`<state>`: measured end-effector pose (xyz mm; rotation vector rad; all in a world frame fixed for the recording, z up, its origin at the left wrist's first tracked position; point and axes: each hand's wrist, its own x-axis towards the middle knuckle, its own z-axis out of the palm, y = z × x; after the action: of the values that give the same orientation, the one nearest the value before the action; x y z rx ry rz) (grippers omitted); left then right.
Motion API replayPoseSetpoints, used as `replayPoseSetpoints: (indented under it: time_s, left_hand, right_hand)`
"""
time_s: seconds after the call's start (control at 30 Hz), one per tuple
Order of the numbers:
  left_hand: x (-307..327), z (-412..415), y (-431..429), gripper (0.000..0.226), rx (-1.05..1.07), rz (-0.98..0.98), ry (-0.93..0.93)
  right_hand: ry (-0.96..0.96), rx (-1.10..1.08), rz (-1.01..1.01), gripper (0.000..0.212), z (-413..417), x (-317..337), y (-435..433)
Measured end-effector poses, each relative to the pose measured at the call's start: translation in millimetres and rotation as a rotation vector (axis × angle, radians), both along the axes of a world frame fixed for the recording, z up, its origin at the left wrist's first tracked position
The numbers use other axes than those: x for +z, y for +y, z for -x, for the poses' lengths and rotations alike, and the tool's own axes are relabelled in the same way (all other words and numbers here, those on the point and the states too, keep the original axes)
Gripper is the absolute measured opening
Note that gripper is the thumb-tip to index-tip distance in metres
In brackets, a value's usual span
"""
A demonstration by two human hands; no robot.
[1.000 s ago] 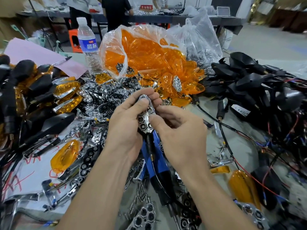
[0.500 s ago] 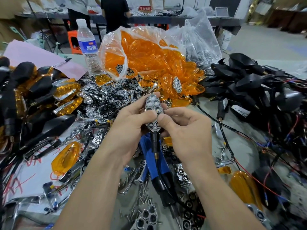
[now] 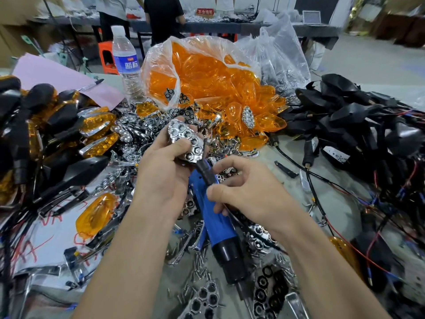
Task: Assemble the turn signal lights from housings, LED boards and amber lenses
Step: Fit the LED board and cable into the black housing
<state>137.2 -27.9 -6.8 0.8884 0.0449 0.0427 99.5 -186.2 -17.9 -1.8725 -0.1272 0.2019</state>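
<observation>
Your left hand (image 3: 161,178) holds the half-built turn signal (image 3: 190,146) up above the middle of the bench, thumb pressed across its face and the other fingers curled round behind it; its long axis runs from the pointed tip at upper left down to the black stem (image 3: 205,172) at lower right, and that stem ends right in the gap between the thumb and forefinger of your right hand (image 3: 253,194); so the right hand is the nearer one to the stem, just beside it, with its fingers loosely curled and thumb and forefinger apart; whether they touch the stem or hold anything cannot be told from here. Directly beneath lies the blue electric screwdriver (image 3: 216,217), roughly parallel to the light, its black bit end towards you and its blue grip just under your right fingers; if fastening comes next, that hand probably has the shorter reach, with loose screws (image 3: 200,265) scattered near the tool. The light's face shows the chrome honeycomb reflector (image 3: 181,134), bright hexagonal cells seated in the dark body, with no lens over it yet; the amber lenses (image 3: 207,74) spill from their clear bag beyond your left hand, so capping looks to be a step not yet done.
</observation>
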Motion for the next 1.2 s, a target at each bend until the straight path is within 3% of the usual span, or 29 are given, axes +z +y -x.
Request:
replayPoseSetpoints:
  time_s: [0.07,0.17,0.27,0.5,0.83,0.97,1.03,1.2]
  left_hand:
    - [-1,-2,2,0.042,0.055,0.047,0.013]
    - [-4,-4,3,0.053,0.133,-0.018,-0.001]
    - [-5,-2,3,0.051,0.154,-0.158,-0.015]
    - [0,4,3,0.044,0.079,-0.346,-0.095]
    - [-5,1,4,0.057,0.052,-0.439,-0.171]
    - [-9,-2,5,0.065,0.115,-0.621,-0.23]
    - [-11,-1,5,0.064,0.148,-0.731,-0.239]
    - [-11,-1,5,0.05,0.211,-0.742,-0.176]
  right_hand:
    - [0.037,0.056,-0.01,0.027,1,1,-1]
    - [0.014,0.018,0.07,0.003,0,3,-2]
    - [-0.048,-0.082,0.184,0.021,-1,2,-4]
    - [-0.098,-0.278,0.161,0.019,-3,-1,-1]
    - [-0.109,-0.195,0.208,0.014,-5,-5,-3]
    - [-0.131,-0.218,0.185,0.008,-6,-9,-1]
    - [-0.139,-0.261,0.163,0.01,-8,-11,-1]
    - [-0.095,-0.287,0.078,0.022,-9,-12,-4]
